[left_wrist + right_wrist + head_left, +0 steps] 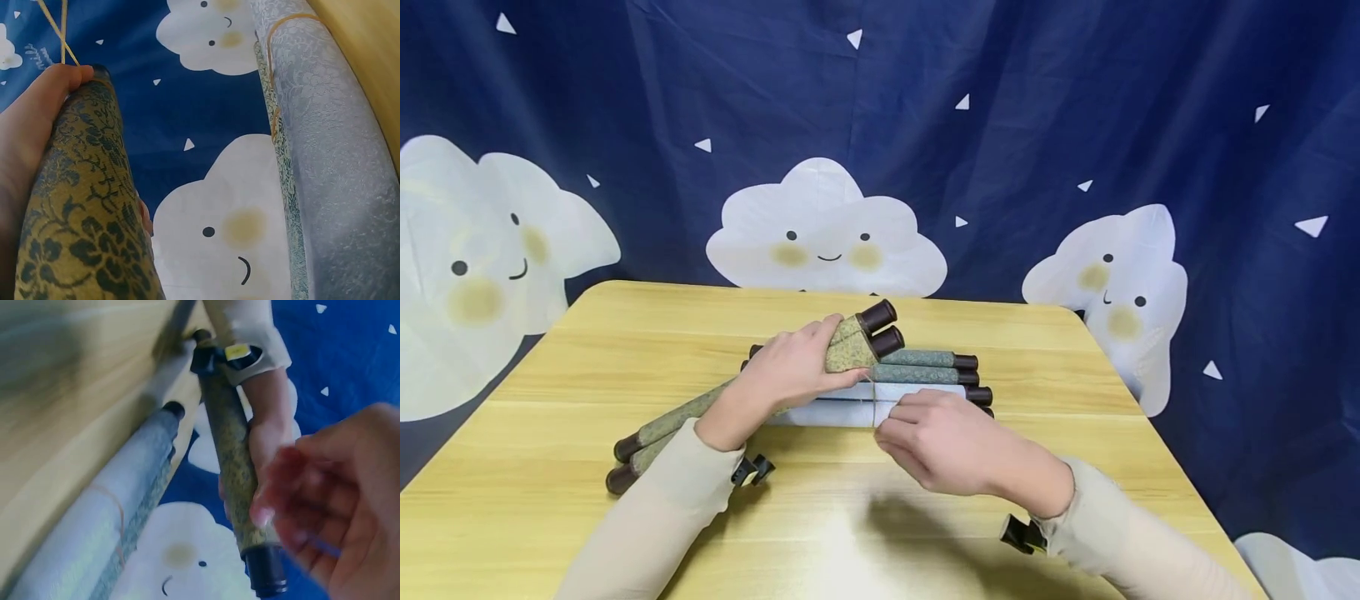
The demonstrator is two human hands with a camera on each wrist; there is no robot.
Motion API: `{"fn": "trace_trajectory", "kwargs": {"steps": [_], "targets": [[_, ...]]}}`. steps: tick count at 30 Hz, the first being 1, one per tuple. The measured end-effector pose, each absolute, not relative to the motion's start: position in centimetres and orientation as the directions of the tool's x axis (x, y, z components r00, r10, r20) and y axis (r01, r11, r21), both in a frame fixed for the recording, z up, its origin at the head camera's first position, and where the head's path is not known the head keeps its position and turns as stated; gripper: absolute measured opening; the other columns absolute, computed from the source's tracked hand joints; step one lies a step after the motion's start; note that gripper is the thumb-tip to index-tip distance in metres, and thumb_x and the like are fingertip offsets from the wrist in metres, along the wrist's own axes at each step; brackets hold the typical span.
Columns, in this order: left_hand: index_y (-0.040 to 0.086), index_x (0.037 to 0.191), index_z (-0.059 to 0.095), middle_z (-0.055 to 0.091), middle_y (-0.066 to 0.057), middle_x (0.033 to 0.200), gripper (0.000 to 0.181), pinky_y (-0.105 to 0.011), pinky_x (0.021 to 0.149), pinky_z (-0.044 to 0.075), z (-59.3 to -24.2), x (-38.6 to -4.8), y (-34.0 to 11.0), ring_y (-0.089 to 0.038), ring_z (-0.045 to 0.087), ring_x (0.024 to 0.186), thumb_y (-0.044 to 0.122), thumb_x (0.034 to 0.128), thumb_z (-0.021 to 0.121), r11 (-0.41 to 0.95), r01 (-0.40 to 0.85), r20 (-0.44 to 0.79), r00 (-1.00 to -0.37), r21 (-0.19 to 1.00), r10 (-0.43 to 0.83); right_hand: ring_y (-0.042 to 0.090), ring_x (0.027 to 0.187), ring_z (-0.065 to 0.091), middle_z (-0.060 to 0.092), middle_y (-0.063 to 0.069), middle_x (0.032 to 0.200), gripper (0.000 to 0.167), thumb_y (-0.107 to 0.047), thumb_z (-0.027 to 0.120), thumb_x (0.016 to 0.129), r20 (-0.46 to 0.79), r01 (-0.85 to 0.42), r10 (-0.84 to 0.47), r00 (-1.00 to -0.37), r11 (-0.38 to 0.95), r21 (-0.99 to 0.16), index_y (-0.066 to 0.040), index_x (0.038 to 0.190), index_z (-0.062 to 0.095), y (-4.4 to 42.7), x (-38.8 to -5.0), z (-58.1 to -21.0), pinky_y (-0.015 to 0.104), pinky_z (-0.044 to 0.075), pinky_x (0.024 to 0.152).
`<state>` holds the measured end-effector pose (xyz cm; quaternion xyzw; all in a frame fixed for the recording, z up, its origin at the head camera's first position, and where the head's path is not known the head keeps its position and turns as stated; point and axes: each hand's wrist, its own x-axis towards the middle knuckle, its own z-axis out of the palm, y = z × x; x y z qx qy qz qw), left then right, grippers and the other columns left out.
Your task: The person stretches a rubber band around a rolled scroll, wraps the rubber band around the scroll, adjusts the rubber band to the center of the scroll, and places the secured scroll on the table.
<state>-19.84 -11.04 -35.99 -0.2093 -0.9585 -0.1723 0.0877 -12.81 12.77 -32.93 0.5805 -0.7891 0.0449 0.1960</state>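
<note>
My left hand (793, 362) grips a pair of joined scrolls (852, 343) in yellow-green floral brocade with dark end knobs, tilted above the others. Two taut, crossing strands of a yellowish rubber band (62, 41) run from beside the left thumb in the left wrist view. Curled fingers of my right hand (951, 437) appear to pinch that band, though its held end is hidden. Just behind the right hand lie pale blue scrolls (820, 413), with a thin band (874, 407) around them. Blue-green scrolls (917, 375) lie alongside, farther back.
The scrolls lie on a light wooden table (587, 358). Behind it hangs a dark blue curtain (1000, 50) with white clouds and triangles. A small dark camera is strapped at each wrist.
</note>
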Motion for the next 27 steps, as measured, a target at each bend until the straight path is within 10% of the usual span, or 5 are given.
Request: {"fn": "trace_trajectory", "kwargs": {"steps": [8,13,18,27], "targets": [[0.014,0.132,0.045,0.059,-0.003,0.097,0.080,-0.033,0.051,0.045,-35.6,-19.4,-11.0,-0.021,0.055,0.066,0.074,0.0802,0.057,0.851,0.433,0.244,-0.896,0.297,0.371,0.012,0.041,0.036,0.034,-0.006,0.048,0.039,-0.015,0.047,0.095,0.575,-0.658,-0.734,-0.363,0.638,0.400,-0.015,0.057,0.038,13.3,-13.6,-33.4,0.026,0.028,0.034],[0.014,0.132,0.046,0.061,-0.004,0.100,0.080,-0.033,0.052,0.046,-35.4,-19.1,-10.7,-0.021,0.056,0.065,0.074,0.0806,0.056,0.850,0.439,0.225,-0.895,0.291,0.385,0.014,0.039,0.039,0.052,0.002,0.055,0.028,-0.018,0.056,0.097,0.659,-0.484,-0.623,-0.421,0.769,0.418,-0.002,0.075,0.061,13.6,-14.3,-33.7,0.027,0.028,0.029],[0.014,0.127,0.048,0.062,-0.004,0.101,0.075,-0.035,0.055,0.049,-35.3,-18.7,-10.1,-0.020,0.057,0.065,0.072,0.0812,0.058,0.840,0.471,0.230,-0.878,0.269,0.419,0.025,0.074,0.066,0.068,0.009,0.119,0.073,-0.042,0.080,0.079,0.701,-0.487,-0.589,-0.402,0.786,0.381,-0.003,0.136,0.056,13.9,-15.0,-33.2,0.034,0.046,0.039],[0.013,0.131,0.048,0.065,-0.005,0.106,0.078,-0.039,0.062,0.054,-35.1,-18.1,-10.2,-0.024,0.063,0.072,0.072,0.0819,0.056,0.798,0.561,0.276,-0.821,0.219,0.501,0.029,0.120,0.058,0.049,0.012,0.145,0.112,-0.056,0.088,0.059,0.673,-0.606,-0.634,-0.381,0.721,0.336,-0.002,0.146,0.043,13.7,-16.1,-32.6,0.040,0.057,0.071]]}}
